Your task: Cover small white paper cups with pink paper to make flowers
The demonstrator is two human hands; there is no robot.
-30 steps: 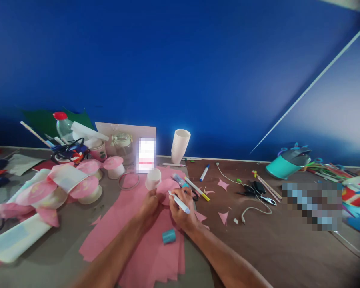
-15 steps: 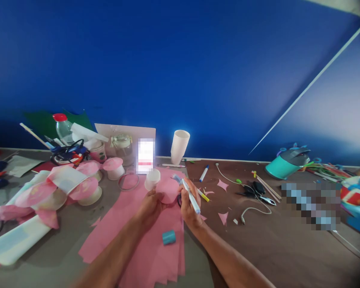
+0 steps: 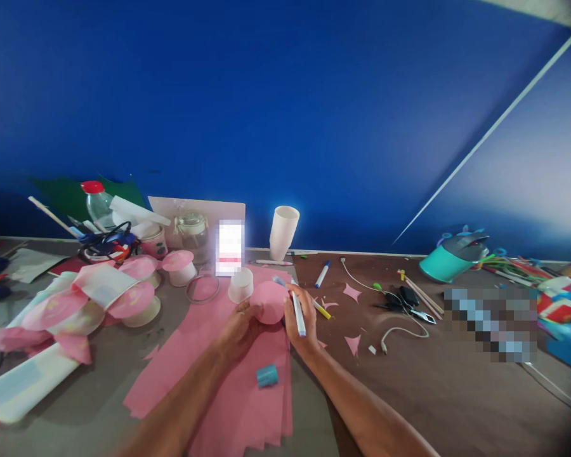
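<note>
My left hand (image 3: 242,325) pinches a round pink paper disc (image 3: 269,301) at its lower left edge, thumb on the near face. My right hand (image 3: 306,325) is closed around a white marker (image 3: 297,312) with a light blue end. The marker's far end is at the disc's right edge; I cannot tell whether its tip touches the paper. Beneath both hands lie overlapping pink paper sheets (image 3: 171,374). A small white paper cup (image 3: 240,285) is just beyond my left fingers. Nearer to me, a short teal cylinder (image 3: 267,376) rests on the sheets.
Decorated cups with pink discs (image 3: 133,298) crowd the left. A stack of white cups (image 3: 283,233) and a glass jar (image 3: 191,230) stand along the blue wall. Right lie a blue-capped marker (image 3: 322,274), pink scraps (image 3: 353,345), a cable (image 3: 404,331) and a teal container (image 3: 445,263).
The pink disc has turned to show more of its face towards me. My right hand has rotated, so the marker points more straight away from me. Both hands keep their hold.
</note>
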